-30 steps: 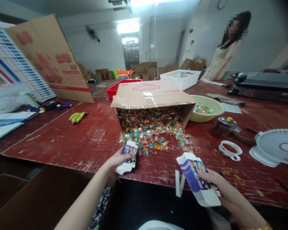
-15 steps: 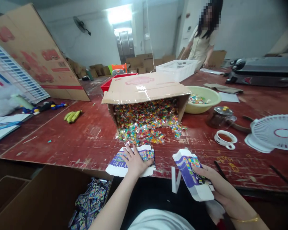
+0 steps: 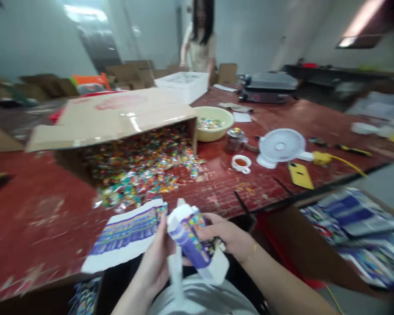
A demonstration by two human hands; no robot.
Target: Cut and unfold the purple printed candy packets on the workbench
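A small purple and white printed carton (image 3: 192, 245) is held upright in front of my body by both hands. My right hand (image 3: 228, 236) wraps round its right side. My left hand (image 3: 157, 262) presses against its left side, fingers closed on it. A flat stack of the same printed cartons (image 3: 124, 234) lies on the red table edge just left of my hands. Behind it, a big cardboard box (image 3: 114, 116) lies on its side, spilling several bright wrapped candies (image 3: 141, 175) onto the table (image 3: 36, 210).
A pale bowl (image 3: 215, 124) of candies, a glass jar (image 3: 234, 140), a cup of tea (image 3: 241, 163), a white fan (image 3: 280, 146) and a yellow phone (image 3: 300, 175) stand to the right. A box of printed cartons (image 3: 348, 223) sits low right. A person (image 3: 200, 43) stands at the far end.
The view swung right. My left hand left the flat stack on the table and joined my right hand on the folded carton, which came to the centre in front of me.
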